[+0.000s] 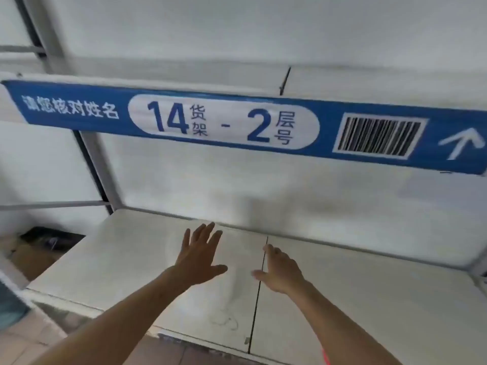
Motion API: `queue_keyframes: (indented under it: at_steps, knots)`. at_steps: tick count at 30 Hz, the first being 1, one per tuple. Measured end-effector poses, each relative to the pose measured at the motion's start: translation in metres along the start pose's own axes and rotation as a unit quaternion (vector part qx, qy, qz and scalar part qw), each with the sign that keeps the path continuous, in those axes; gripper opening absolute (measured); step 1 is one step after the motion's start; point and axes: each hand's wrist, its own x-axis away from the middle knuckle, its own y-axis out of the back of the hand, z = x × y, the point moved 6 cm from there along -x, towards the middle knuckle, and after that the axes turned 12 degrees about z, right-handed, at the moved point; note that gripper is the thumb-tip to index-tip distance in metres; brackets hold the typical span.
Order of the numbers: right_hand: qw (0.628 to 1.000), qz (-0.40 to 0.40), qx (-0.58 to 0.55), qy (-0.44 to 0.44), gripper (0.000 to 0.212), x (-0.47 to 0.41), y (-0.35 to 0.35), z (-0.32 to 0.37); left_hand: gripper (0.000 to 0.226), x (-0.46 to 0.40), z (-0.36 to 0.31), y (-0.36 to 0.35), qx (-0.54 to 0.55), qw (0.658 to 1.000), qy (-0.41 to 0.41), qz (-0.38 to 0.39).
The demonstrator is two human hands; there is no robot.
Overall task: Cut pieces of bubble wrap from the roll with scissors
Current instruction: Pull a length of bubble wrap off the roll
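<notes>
Both hands are hovering low in the frame over a white shelf [126, 248]: left hand [199, 255] spread wide, right hand [282, 272] open, each grip holding nothing. Neither bubble wrap nor scissors are showing. Bubble wrap is likely light, soft, slippery; pinching its free edge should be working best.

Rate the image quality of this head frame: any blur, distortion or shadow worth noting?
Head view: soft overall, motion blur on the blue shelf label though its "14 - 2" stays legible; wide-angle bending curves the label; both open hands, left hand and right hand, cast a faint shadow on the white shelf; no glare.
</notes>
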Motion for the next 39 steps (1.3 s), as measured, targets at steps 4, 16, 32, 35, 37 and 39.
queue_keyframes:
  at_steps: [4,16,32,35,37,39]
  knots:
    - [0.999,-0.032,0.033,0.015,0.057,-0.030,-0.003,0.001,0.108,-0.014,0.006,-0.015,-0.001,1.000,0.000,0.028]
    - [0.988,0.020,0.151,0.026,0.069,-0.080,-0.055,0.018,0.099,-0.011,0.004,-0.029,-0.038,0.998,-0.023,-0.044]
    - [0.981,-0.165,-0.099,-0.028,0.032,0.015,-0.037,-0.047,0.095,0.008,-0.038,-0.034,-0.128,0.989,-0.004,-0.073]
    - [0.968,-0.202,-0.143,-0.053,0.027,0.034,-0.039,-0.063,0.095,0.010,-0.048,-0.040,-0.142,0.986,0.003,-0.086]
    - [0.956,-0.228,-0.170,-0.066,0.016,0.047,-0.037,-0.071,0.094,0.011,-0.052,-0.042,-0.146,0.985,0.006,-0.093]
    - [0.947,-0.250,-0.185,-0.079,0.007,0.056,-0.035,-0.078,0.097,0.009,-0.053,-0.043,-0.151,0.984,0.018,-0.097]
